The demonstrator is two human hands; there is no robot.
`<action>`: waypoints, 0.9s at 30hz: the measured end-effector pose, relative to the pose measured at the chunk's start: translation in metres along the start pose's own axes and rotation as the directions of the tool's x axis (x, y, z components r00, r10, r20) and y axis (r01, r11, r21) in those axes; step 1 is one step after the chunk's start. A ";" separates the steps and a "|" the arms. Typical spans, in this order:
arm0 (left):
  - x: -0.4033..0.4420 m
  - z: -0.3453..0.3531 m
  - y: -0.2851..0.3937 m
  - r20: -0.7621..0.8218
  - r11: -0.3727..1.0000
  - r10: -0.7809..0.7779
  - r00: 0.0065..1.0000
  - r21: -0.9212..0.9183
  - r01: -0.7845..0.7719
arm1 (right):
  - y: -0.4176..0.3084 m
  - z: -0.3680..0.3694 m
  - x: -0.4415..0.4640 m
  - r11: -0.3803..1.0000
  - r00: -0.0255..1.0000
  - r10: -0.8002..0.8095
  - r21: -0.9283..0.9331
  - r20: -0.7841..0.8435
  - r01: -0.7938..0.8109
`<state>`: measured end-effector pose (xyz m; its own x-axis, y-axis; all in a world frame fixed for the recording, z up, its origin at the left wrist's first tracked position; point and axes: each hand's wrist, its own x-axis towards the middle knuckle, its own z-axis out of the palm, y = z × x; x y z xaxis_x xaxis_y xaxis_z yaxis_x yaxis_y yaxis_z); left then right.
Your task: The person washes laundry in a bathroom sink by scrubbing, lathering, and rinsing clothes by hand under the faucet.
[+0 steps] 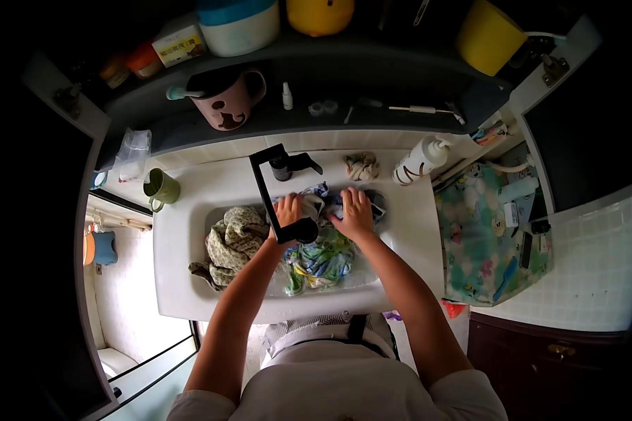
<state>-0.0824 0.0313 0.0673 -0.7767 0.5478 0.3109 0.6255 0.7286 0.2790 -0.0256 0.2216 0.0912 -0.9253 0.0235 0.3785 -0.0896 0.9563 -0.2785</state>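
Note:
Both of my hands are down in the white washbasin (400,281), among wet clothes. My left hand (288,208), partly behind the black faucet (265,189), has its fingers curled on a bluish wet garment (316,203). On the right side of the same bundle, my right hand (354,212) grips the cloth with bent fingers. Just below the hands lies a green, blue and yellow patterned garment (323,259) in the water. A beige, small-patterned cloth (235,238) is heaped at the basin's left, partly over its rim. Fabric under my palms is hidden.
On the basin's back ledge are a crumpled cloth (361,166) and a white pump bottle (421,160). A green mug (161,189) stands at the left corner. A dark shelf (372,67) above carries a pink mug (225,99). Right, a patterned mat (463,245) holds small items.

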 end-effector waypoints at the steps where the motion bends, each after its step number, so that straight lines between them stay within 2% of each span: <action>1: -0.002 0.005 0.002 0.037 0.991 -0.039 0.999 0.130 0.034 | 0.003 0.003 -0.007 1.000 0.999 0.005 -0.007 0.037 -0.005; 2: -0.006 0.009 0.003 0.070 0.986 -0.090 0.993 0.148 0.079 | 0.005 0.007 -0.014 1.000 0.997 0.011 -0.015 0.076 -0.010; 4: -0.005 0.002 0.004 0.242 0.997 -0.082 0.967 0.031 0.077 | 0.007 0.015 -0.021 0.999 0.985 0.010 -0.050 0.170 -0.001; 7: -0.009 -0.019 0.015 0.539 0.994 -0.088 0.838 0.107 0.036 | 0.001 0.017 -0.032 0.999 0.949 0.045 -0.001 0.311 -0.047; 8: -0.017 -0.013 0.013 0.488 0.998 -0.055 0.871 0.014 0.055 | -0.002 0.016 -0.036 0.996 0.932 0.063 0.030 0.357 -0.079; 10: -0.041 -0.007 0.012 0.379 0.982 0.000 0.925 -0.176 0.072 | -0.014 0.002 -0.051 0.998 0.936 0.026 0.045 0.351 -0.044; 11: -0.048 -0.011 0.020 0.289 1.000 -0.013 0.957 0.006 0.011 | -0.020 -0.005 -0.061 0.998 0.924 0.004 0.054 0.381 -0.026; 14: -0.054 -0.053 0.042 0.643 0.985 0.104 0.759 0.039 -0.168 | -0.033 -0.015 -0.093 0.994 0.917 -0.073 0.103 0.391 0.035; 15: -0.063 -0.051 0.045 0.613 0.980 0.154 0.775 0.007 -0.200 | -0.038 -0.020 -0.102 0.993 0.911 -0.092 0.102 0.401 0.056; 18: -0.078 -0.050 0.054 0.654 0.965 0.212 0.726 -0.023 -0.260 | -0.048 -0.032 -0.113 0.994 0.865 -0.102 0.078 0.492 0.073; 22: -0.086 -0.049 0.060 0.665 0.973 0.216 0.715 -0.085 -0.215 | -0.057 -0.051 -0.101 0.984 0.692 -0.167 0.076 0.702 0.160; 24: -0.085 -0.055 0.067 0.703 0.977 0.202 0.682 -0.100 -0.186 | -0.069 -0.069 -0.076 0.966 0.756 -0.156 0.260 0.636 -0.019; 25: -0.085 -0.058 0.071 0.720 0.980 0.194 0.666 -0.108 -0.169 | -0.075 -0.065 -0.062 0.965 0.909 -0.079 0.262 0.409 -0.034; 26: -0.088 -0.057 0.074 0.707 0.976 0.215 0.674 -0.131 -0.175 | -0.084 -0.072 -0.044 0.943 0.958 0.028 0.312 0.284 -0.120; 27: -0.092 -0.056 0.075 0.692 0.972 0.233 0.684 -0.148 -0.181 | -0.085 -0.068 -0.028 0.939 0.982 0.027 0.332 0.187 -0.088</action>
<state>0.0398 0.0129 0.1106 -0.4364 0.8283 -0.3513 0.7593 0.5485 0.3501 0.0329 0.1594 0.1646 -0.9798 -0.0059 0.1997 -0.1247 0.7990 -0.5882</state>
